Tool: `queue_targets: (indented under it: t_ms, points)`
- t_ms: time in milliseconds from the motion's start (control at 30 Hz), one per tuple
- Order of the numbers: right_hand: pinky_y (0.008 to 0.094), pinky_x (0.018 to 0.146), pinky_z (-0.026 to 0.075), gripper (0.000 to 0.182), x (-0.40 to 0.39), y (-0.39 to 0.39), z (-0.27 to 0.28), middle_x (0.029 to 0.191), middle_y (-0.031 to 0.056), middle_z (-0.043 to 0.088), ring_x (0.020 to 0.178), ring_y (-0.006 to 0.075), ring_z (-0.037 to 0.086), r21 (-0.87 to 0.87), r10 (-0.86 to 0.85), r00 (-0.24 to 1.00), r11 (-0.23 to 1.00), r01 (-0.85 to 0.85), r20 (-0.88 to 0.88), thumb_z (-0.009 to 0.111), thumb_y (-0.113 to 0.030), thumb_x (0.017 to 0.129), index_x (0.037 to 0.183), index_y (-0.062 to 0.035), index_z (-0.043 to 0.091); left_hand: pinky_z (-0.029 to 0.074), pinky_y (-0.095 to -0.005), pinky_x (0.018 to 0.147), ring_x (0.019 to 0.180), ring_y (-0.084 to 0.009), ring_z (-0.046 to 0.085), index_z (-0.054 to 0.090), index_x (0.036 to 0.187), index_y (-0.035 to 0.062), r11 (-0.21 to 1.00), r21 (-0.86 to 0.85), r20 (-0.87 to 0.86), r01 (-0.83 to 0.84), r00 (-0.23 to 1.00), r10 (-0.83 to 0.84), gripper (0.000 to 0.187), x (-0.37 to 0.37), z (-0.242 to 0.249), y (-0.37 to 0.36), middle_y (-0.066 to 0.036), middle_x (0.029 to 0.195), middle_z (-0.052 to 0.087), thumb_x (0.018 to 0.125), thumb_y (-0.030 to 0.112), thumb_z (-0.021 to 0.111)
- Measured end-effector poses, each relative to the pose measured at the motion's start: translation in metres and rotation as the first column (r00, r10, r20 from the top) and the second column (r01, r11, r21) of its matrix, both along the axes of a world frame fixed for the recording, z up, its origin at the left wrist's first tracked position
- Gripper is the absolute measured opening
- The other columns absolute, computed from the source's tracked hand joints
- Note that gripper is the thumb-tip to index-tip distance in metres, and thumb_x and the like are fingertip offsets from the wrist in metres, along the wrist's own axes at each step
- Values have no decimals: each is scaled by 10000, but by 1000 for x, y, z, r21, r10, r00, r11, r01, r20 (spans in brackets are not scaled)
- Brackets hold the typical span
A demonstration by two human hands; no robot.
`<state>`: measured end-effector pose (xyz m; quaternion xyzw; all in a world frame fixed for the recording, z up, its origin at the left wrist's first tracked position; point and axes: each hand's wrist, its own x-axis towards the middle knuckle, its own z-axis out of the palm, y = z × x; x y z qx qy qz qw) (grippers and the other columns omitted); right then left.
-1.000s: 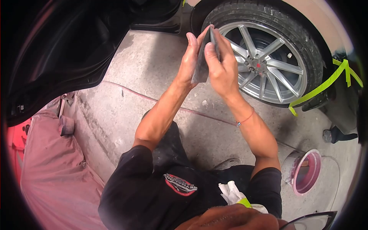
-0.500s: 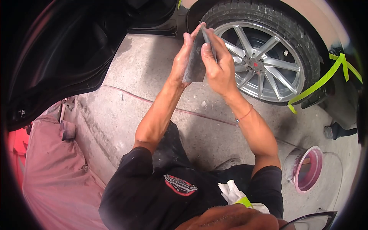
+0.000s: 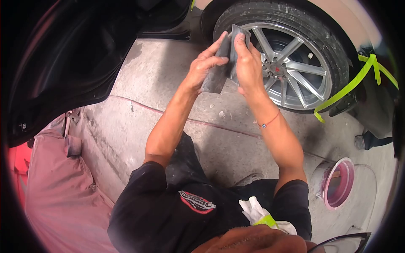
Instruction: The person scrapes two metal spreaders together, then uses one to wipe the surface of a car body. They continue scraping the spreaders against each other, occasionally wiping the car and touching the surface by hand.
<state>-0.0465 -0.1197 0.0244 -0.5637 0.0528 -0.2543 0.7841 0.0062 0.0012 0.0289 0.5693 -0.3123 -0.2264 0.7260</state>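
Observation:
In front of me, both hands hold a dark grey sheet of sandpaper (image 3: 213, 83), which stands bent along its length with its two halves apart like an open booklet. My left hand (image 3: 201, 69) grips the left half, thumb lying across the inner face and fingers behind. The right half is pinched by my right hand (image 3: 250, 69), with the thumb near the top edge and the other fingers mostly hidden behind the sheet. Just beyond my right hand is a car wheel (image 3: 295, 71) with silver spokes.
Yellow-green tape (image 3: 350, 95) hangs by the wheel arch. An open black car door (image 3: 76, 55) fills the upper left. Pinkish sheeting (image 3: 63, 181) lies at lower left. A pink-stained bucket (image 3: 349, 194) lies at right. A thin reddish hose (image 3: 202, 122) crosses the concrete floor.
The sandpaper's halves have spread further apart, showing more of the inner faces. My left thumb has come down onto the left half, and my right hand has turned upright along the other.

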Motion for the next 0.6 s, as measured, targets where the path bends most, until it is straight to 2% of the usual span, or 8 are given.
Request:
queue_targets:
  t_ms: [33, 100, 167, 233, 367, 433, 533, 600]
  points:
    - [368, 1030, 382, 585, 2, -4, -1, 1333, 240, 510, 1227, 293, 508, 1, -7, 1000, 1000, 7, 3, 477, -417, 1002, 1312, 79, 513, 368, -288, 1058, 1273, -153, 467, 360, 1494, 79, 991, 96, 114, -95, 990, 84, 593, 0, 4, 2, -76, 1445, 469, 931, 136, 538]
    - [364, 1023, 388, 648, 5, -14, -7, 1333, 244, 510, 1224, 289, 506, -66, -97, 995, 993, 98, 21, 473, -454, 998, 1325, 104, 482, 424, -299, 1026, 1188, -180, 556, 410, 1458, 46, 994, 57, 47, -93, 995, 90, 578, 3, 10, 8, -105, 1386, 525, 893, 62, 528]
    - [361, 1032, 379, 674, 1, -30, -16, 1335, 236, 519, 1230, 289, 504, -75, -122, 990, 990, 116, -75, 452, -472, 999, 1345, 105, 461, 497, -324, 969, 1097, -207, 624, 414, 1435, 16, 969, -226, -129, -105, 989, 77, 543, 13, 17, 15, -137, 1295, 583, 901, 46, 510]
    - [364, 1054, 355, 658, -5, -37, -27, 1329, 222, 528, 1250, 292, 488, -158, -126, 992, 980, 121, -22, 454, -464, 999, 1347, 95, 465, 531, -353, 941, 1065, -228, 643, 433, 1362, 1, 918, -377, -130, -121, 988, 77, 444, 21, 24, 20, -145, 1206, 614, 926, 30, 513]
    - [376, 1079, 327, 626, -28, -35, -18, 1343, 226, 514, 1281, 310, 462, -232, 4, 999, 973, -11, -33, 451, -435, 1003, 1350, 86, 463, 501, -320, 959, 1080, -201, 621, 432, 1358, 0, 910, -382, -81, -160, 987, 140, 476, 30, 9, 18, -133, 1214, 609, 909, 14, 592]
    - [387, 1086, 322, 582, -33, -29, -15, 1359, 241, 491, 1296, 324, 447, -446, 51, 967, 893, 67, 248, 454, -381, 1006, 1350, 88, 458, 490, -307, 960, 1078, -182, 613, 417, 1376, -1, 918, -370, -89, -141, 989, 116, 517, 26, -1, 5, -124, 1213, 608, 901, 13, 619]
    - [408, 1078, 340, 525, -36, -6, -18, 1363, 259, 474, 1280, 362, 453, -506, 50, 927, 848, 157, 371, 495, -285, 986, 1357, 84, 455, 499, -251, 866, 1018, -114, 589, 334, 1452, 7, 909, -192, -86, -370, 929, 360, 637, 12, -14, -10, -83, 1154, 607, 897, 35, 645]
    - [416, 1073, 349, 521, -34, 4, -22, 1360, 262, 474, 1265, 374, 461, -547, 97, 906, 822, 160, 411, 522, -258, 970, 1358, 83, 455, 524, -244, 768, 931, -100, 603, 494, 1294, -3, 923, -248, -237, -294, 942, 237, 411, 0, -17, -16, -63, 1019, 625, 913, 61, 637]
